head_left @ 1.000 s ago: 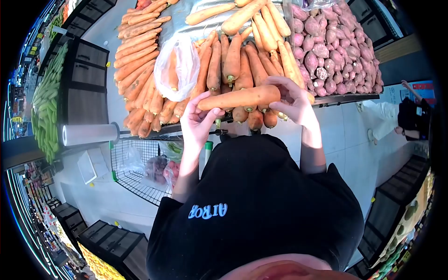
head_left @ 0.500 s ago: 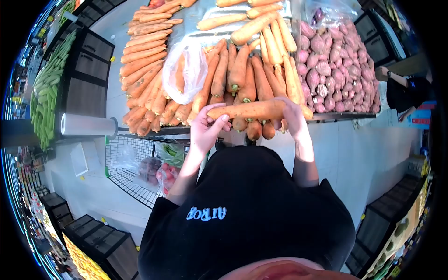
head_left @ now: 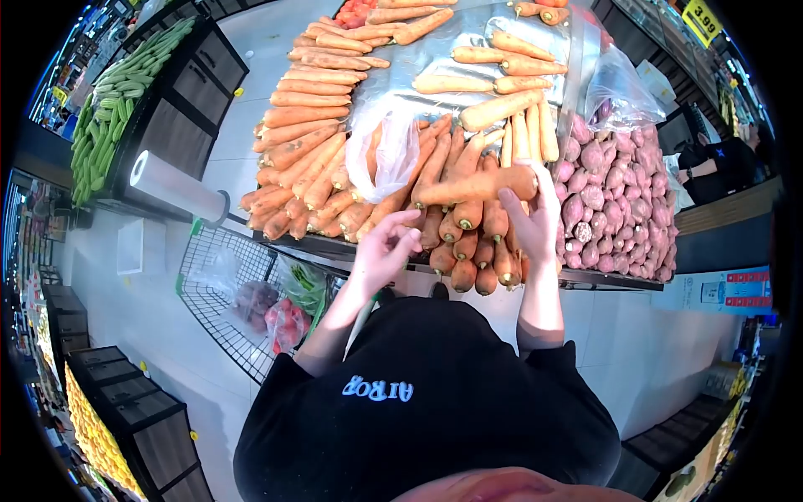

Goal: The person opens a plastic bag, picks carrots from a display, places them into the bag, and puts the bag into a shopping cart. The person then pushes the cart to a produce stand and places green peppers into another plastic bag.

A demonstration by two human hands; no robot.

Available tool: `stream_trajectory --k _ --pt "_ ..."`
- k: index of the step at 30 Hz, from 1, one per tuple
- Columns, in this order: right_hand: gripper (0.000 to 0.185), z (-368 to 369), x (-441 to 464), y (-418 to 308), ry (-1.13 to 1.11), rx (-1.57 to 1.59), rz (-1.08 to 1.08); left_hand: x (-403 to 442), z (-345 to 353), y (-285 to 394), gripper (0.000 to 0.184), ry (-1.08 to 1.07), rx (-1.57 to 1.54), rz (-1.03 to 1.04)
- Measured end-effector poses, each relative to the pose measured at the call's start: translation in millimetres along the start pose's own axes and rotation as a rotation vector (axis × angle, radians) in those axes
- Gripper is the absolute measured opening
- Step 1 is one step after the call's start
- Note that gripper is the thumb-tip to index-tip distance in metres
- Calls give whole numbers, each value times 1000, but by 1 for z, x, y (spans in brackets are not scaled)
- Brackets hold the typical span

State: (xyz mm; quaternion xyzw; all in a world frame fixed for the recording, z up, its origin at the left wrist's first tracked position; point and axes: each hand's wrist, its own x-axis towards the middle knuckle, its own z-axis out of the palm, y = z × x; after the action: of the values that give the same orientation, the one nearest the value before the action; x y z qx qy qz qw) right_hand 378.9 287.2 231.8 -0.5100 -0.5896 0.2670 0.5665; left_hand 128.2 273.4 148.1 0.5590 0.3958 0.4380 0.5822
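A large carrot (head_left: 464,188) lies level above the carrot pile (head_left: 468,243), its thick end in my right hand (head_left: 535,213), whose thumb presses along the near side. Just below the carrot's thin end is my left hand (head_left: 386,251), fingers loosely curled and apart, holding nothing. A clear plastic bag (head_left: 361,159) with its mouth spread rests on the carrots ahead of my left hand, with carrot showing through it. Rows of carrots (head_left: 314,99) fan out to the left. Paler carrots (head_left: 502,110) lie to the right on the silvery display surface.
Purple sweet potatoes (head_left: 615,201) fill the right part of the stand. At the left are a roll of bags (head_left: 176,184) and a wire shopping cart (head_left: 222,305) with bagged produce. Green vegetables (head_left: 125,84) lie on a farther stand. Another person (head_left: 719,171) is at far right.
My left hand has let go of the carrot's thin end and moved below it. My right hand still holds the thick end. The view has shifted, showing more of the display's far side.
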Motion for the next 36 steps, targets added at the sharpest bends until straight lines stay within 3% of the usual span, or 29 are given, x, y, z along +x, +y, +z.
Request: stream_trajectory --k 1,4,7,10,13,16,17,20,23,26,30,34,36 --pt "49 10 8 -3 5 5 -35 0 -6 16 29 67 -43 -90" --pt "46 48 35 16 107 26 -211 5 -24 25 21 200 32 103" --pt "46 84 56 24 6 -1 -255 4 -29 31 20 240 -28 86" --pt "47 119 73 60 -106 2 -76 -1 -28 24 19 232 -29 86" --pt "47 144 76 75 -73 -242 -205 -8 -22 11 17 208 -38 98" --pt "44 160 67 93 -116 -364 -496 -16 -20 3 17 174 -51 7" --pt "33 160 58 100 -229 -294 -436 -17 -20 1 17 175 -45 2" --pt "18 139 35 77 -390 -268 -213 -22 -23 -8 17 178 -25 -8" --pt "10 119 10 73 -203 -140 -282 -29 -25 -12 17 181 -2 -14" --pt "8 82 -17 77 -177 -148 -150 -32 -26 -17 17 182 9 -14" --pt "7 34 -45 87 18 -375 -218 -30 -27 -23 16 173 33 -51" --pt "6 -2 -61 79 85 -463 -34 -20 -25 -20 16 126 55 -41" --pt "6 -9 -65 90 113 -486 -80 -10 -24 -9 16 107 90 -62"
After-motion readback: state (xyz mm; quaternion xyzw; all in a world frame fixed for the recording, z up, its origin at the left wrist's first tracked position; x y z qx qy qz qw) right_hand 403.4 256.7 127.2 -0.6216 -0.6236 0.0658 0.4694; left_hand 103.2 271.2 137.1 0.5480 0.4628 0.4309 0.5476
